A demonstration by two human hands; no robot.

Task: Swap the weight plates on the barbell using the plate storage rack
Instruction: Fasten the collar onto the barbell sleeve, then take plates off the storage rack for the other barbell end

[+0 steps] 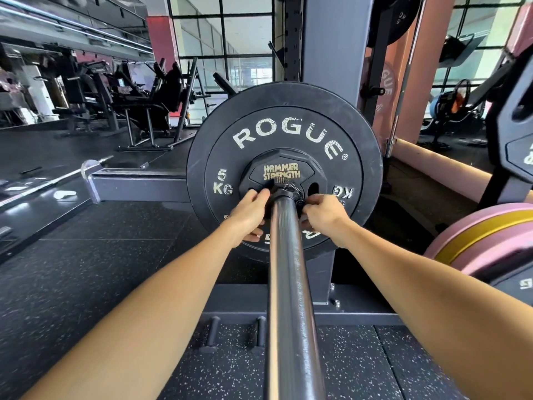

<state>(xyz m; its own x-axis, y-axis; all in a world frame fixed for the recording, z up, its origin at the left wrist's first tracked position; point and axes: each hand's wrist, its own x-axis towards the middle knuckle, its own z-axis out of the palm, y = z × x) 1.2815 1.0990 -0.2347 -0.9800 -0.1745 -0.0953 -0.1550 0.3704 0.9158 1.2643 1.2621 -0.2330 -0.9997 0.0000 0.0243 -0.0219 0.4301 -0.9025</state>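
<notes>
Gym — exercise machines [138, 96], weight plates [284, 168], rubber floor [101, 269].

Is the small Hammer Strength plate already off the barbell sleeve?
No: the small Hammer Strength plate sits on the barbell sleeve against the Rogue plate, gripped by the left hand and right hand.
</notes>
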